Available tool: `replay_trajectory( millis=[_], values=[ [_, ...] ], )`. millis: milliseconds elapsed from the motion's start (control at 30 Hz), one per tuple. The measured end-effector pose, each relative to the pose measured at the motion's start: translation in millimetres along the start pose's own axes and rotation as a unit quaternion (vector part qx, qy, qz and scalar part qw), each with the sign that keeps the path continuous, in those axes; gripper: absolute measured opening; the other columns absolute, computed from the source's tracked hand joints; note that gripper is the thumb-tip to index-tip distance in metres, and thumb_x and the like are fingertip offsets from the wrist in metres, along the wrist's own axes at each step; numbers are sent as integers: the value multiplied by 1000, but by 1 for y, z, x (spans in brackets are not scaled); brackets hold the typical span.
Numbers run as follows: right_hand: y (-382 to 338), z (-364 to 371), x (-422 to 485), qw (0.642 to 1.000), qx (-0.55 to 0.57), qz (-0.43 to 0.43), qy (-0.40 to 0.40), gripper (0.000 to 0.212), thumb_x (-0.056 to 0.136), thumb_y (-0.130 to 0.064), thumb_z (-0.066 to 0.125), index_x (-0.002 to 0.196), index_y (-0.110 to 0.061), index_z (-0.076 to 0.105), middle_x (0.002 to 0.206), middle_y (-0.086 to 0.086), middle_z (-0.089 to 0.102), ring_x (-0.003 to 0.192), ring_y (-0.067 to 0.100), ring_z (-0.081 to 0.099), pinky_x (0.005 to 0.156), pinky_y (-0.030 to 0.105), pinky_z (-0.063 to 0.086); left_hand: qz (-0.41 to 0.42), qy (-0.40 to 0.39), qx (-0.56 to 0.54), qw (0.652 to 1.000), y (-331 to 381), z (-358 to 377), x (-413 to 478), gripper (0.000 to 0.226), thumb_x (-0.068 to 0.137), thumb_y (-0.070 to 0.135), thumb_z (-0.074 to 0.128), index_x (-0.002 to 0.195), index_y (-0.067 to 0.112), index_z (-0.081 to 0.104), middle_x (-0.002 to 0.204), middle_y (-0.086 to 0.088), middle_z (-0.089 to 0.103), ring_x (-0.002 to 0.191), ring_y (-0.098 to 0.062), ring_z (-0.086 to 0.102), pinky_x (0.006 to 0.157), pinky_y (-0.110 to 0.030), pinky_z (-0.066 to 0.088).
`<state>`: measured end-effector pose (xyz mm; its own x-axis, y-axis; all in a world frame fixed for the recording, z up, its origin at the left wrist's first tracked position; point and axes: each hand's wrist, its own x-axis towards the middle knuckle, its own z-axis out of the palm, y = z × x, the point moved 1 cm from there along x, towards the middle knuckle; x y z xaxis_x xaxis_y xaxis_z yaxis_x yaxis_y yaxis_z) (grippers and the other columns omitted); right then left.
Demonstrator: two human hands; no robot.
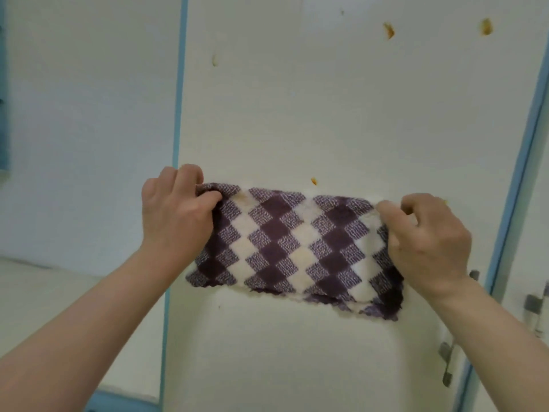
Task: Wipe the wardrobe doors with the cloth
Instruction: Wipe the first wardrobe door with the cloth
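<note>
The cloth (pixel 294 248) has its upper corners hidden in the grips: the left hand (pixel 175 212) pinches one and the right hand (pixel 427 242) the other, spreading it before the door (pixel 297 114). Orange stains (pixel 388 30) sit higher up. The metal fittings (pixel 445 364) on the right are blurred.

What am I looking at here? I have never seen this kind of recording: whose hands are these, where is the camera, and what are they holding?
No machine here: a person works with bare hands. The single picture comes from a camera worn on the head, looking forward and down, so the arms reach in from below. The left hand and the right hand each pinch an upper corner of a purple-and-white checked cloth, holding it spread in front of a white wardrobe door with blue edges. Several orange-brown stains mark the door above the cloth. Whether the cloth touches the door, I cannot tell.
</note>
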<state>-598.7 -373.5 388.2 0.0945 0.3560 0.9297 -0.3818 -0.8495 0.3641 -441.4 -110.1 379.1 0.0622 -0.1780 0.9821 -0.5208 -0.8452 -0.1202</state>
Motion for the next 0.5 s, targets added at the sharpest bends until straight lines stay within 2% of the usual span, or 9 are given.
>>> replay_trajectory(
  millis=[100,200,233,267,300,333,400,433,500],
  values=[
    [-2,-6,8,996,-68,-52,-26,27,61,12,67,66,-13,58,60,6,43,52,19,28,49,24,15,-41,-60,14,997,15,-13,0,14,73,12,57,63,9,66,74,-10,46,66,-26,40,53,-30,22],
    [-7,-18,13,982,-87,-38,-163,25,63,9,55,56,-15,59,50,4,39,51,18,22,51,25,9,-133,-195,-67,970,33,-18,-1,34,90,40,46,86,9,59,93,-3,43,74,-24,47,58,-30,32],
    [-11,-22,16,971,-85,-22,-223,20,65,5,58,60,-14,61,50,3,39,48,19,26,50,23,8,-157,-225,-114,955,39,-18,-3,37,89,47,45,91,12,55,101,-3,43,83,-25,51,65,-31,37],
    [-21,-28,20,950,-84,-5,-301,10,75,-6,59,71,-14,63,53,1,40,48,21,32,47,21,9,-194,-240,-168,936,44,-19,-6,43,87,51,46,102,12,54,110,-5,43,95,-25,52,75,-32,40],
    [-29,-30,22,925,-88,18,-368,12,88,-24,51,87,-17,61,58,-2,42,53,23,40,45,20,12,-233,-238,-216,918,50,-19,-9,55,85,54,47,118,10,50,118,-6,41,106,-25,50,86,-33,41],
    [-33,-33,23,916,-73,39,-392,27,93,-40,40,101,-19,56,64,-3,45,62,24,48,44,22,17,-264,-229,-250,903,54,-17,-12,70,83,55,49,134,8,40,126,-7,37,114,-25,47,95,-35,39],
    [-39,-36,27,923,-6,69,-379,41,93,-50,34,110,-17,51,82,3,59,81,27,56,50,26,28,-303,-212,-268,890,65,-11,-15,88,82,57,51,146,6,18,135,-9,27,127,-24,34,107,-35,30],
    [-42,-35,29,923,38,113,-365,41,92,-49,36,104,-14,53,89,6,62,82,28,55,54,28,30,-305,-200,-256,895,70,-7,-18,92,82,58,51,147,6,13,139,-10,23,131,-25,27,108,-36,26],
    [-48,-27,24,924,107,194,-310,34,90,-43,43,86,-11,52,87,10,64,77,29,52,58,31,31,-260,-158,-193,933,79,4,-26,90,82,61,49,146,8,15,144,-16,20,130,-31,24,106,-45,27]
  ],
)
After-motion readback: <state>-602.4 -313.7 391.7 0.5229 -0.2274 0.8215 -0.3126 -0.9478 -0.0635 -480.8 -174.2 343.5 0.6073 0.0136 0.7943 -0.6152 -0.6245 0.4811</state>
